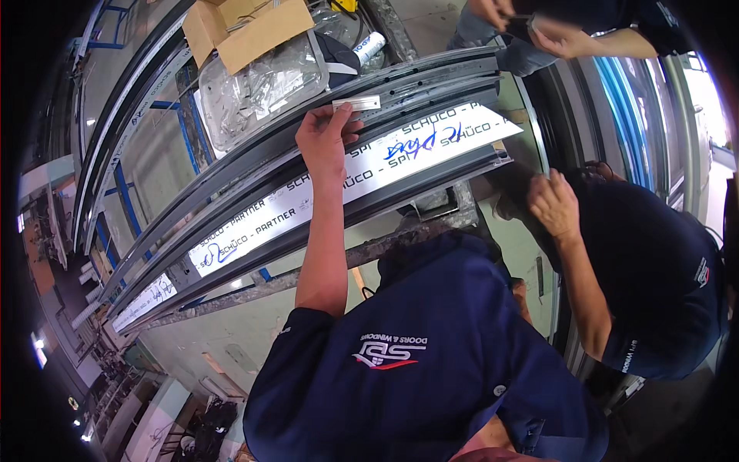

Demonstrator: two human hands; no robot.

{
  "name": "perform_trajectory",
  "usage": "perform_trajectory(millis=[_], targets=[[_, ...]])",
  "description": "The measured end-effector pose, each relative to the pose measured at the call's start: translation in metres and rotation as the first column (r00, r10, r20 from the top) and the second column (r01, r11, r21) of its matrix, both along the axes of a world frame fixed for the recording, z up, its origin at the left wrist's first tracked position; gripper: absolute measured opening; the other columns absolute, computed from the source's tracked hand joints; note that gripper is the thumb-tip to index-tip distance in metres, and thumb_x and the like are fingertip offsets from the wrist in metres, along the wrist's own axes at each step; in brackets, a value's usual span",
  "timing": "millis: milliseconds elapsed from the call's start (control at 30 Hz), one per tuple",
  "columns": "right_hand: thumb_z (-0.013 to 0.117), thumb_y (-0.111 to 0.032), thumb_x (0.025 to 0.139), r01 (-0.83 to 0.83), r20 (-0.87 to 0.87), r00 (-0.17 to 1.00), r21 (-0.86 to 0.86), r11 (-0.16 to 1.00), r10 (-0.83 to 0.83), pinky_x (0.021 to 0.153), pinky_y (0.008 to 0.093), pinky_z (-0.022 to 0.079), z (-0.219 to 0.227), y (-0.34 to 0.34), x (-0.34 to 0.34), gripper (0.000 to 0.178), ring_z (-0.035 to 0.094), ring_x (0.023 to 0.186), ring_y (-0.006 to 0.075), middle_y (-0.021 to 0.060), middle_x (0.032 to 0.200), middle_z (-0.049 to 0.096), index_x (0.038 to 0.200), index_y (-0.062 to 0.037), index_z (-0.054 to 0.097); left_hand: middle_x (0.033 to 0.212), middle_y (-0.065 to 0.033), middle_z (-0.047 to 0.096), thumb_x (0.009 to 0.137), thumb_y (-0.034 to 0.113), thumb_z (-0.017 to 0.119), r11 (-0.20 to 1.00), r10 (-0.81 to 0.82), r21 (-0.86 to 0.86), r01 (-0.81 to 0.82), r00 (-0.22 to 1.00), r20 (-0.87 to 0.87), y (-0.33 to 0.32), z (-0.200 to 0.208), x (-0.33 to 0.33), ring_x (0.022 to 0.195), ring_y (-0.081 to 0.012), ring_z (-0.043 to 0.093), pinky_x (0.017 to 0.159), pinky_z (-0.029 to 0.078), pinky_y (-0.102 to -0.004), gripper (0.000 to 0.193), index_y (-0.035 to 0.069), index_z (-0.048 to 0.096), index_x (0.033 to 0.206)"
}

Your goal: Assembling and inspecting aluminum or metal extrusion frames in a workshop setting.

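The left hand (327, 138), in the upper centre of the frame, reaches up from the lower edge with the forearm extended; its fingertips are pinched together on a small flat silver metal plate (356, 102), which lies against the upper channel of a long dark grey aluminium frame profile (254, 173). The profile runs diagonally from the lower left of the frame to the upper right, and a white protective film strip with printed and handwritten blue marks (308, 204) covers its middle face. The profile rests on a scuffed grey metal support rail (339, 262) that crosses beneath it in the centre of the frame. The right hand (553, 204), at the right of centre, hangs apart from the profile with fingers loosely curled and nothing visibly held; whether it touches the dark sleeve beside it cannot be told. At the top left of the frame, a brown cardboard box (242, 31) sits on a clear plastic bag of parts (258, 88). At the top right, another person's hands (539, 27) are held close together. The lower left of the frame shows a workshop floor with stacked material, and the left edge shows further grey profiles on blue racks (123, 192).
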State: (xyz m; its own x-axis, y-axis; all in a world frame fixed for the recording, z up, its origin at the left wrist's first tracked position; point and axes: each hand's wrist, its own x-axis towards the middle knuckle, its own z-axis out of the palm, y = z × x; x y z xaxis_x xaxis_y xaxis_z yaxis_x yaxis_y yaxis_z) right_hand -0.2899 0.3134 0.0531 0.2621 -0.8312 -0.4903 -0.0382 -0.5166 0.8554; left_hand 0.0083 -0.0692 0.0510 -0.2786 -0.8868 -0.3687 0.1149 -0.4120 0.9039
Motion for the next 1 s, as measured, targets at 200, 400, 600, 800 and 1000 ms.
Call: perform_trajectory(millis=[200,400,600,800,1000], targets=[[0.051,-0.021,0.098,-0.046,-0.568,-0.760,0.530,0.847,0.314,0.101,0.0417,0.047,-0.045,0.087,-0.020,0.032,0.054,0.125,0.0246,0.0036,0.129,0.061,0.128,-0.0166,0.062,0.088,-0.0124,0.072,0.088,0.005,0.078,0.989,0.115,-0.095,-0.112,0.993,0.022,0.011,-0.027,0.014,0.079,-0.0226,0.076,0.061,0.059,-0.0289,0.019,0.001,0.060,0.094],[0.050,-0.023,0.100,-0.094,-0.748,-0.590,0.439,0.894,0.305,0.101,0.0396,0.045,-0.048,0.090,-0.014,0.027,0.055,0.120,0.0241,0.0038,0.125,0.060,0.124,-0.0160,0.061,0.083,-0.0124,0.072,0.088,0.008,0.078,0.987,0.067,-0.158,-0.031,0.971,0.229,0.017,-0.017,0.000,0.073,-0.0193,0.075,0.051,0.056,-0.0251,0.021,-0.002,0.061,0.094],[0.049,-0.026,0.103,-0.125,-0.898,-0.352,0.324,0.938,0.263,0.100,0.0371,0.044,-0.050,0.056,-0.012,0.023,0.055,0.114,0.0233,0.0040,0.121,0.058,0.120,-0.0153,0.059,0.077,-0.0115,0.071,0.088,0.007,0.077,0.959,0.102,-0.285,0.015,0.915,0.390,0.014,-0.019,-0.008,0.065,-0.0185,0.073,0.052,0.053,-0.0247,0.019,-0.004,0.062,0.088],[0.048,-0.029,0.105,-0.118,-0.978,-0.095,0.198,0.973,0.188,0.099,0.0345,0.043,-0.052,-0.009,-0.001,0.020,0.055,0.108,0.0226,0.0042,0.116,0.056,0.116,-0.0145,0.057,0.078,-0.0119,0.070,0.087,0.010,0.079,0.937,0.123,-0.346,0.039,0.891,0.436,0.013,-0.022,-0.009,0.059,-0.0188,0.072,0.054,0.050,-0.0275,0.022,-0.005,0.063,0.086],[0.045,-0.029,0.107,0.055,-0.857,0.510,-0.050,0.997,-0.071,0.085,0.0344,0.042,-0.023,-0.067,0.003,0.019,0.054,0.097,0.0227,0.0041,0.103,0.057,0.105,-0.0130,0.056,0.077,-0.0113,0.070,0.087,0.009,0.078,0.932,0.125,-0.361,0.038,0.900,0.417,0.013,-0.024,-0.009,0.059,-0.0178,0.071,0.054,0.050,-0.0271,0.021,-0.005,0.063,0.085]])
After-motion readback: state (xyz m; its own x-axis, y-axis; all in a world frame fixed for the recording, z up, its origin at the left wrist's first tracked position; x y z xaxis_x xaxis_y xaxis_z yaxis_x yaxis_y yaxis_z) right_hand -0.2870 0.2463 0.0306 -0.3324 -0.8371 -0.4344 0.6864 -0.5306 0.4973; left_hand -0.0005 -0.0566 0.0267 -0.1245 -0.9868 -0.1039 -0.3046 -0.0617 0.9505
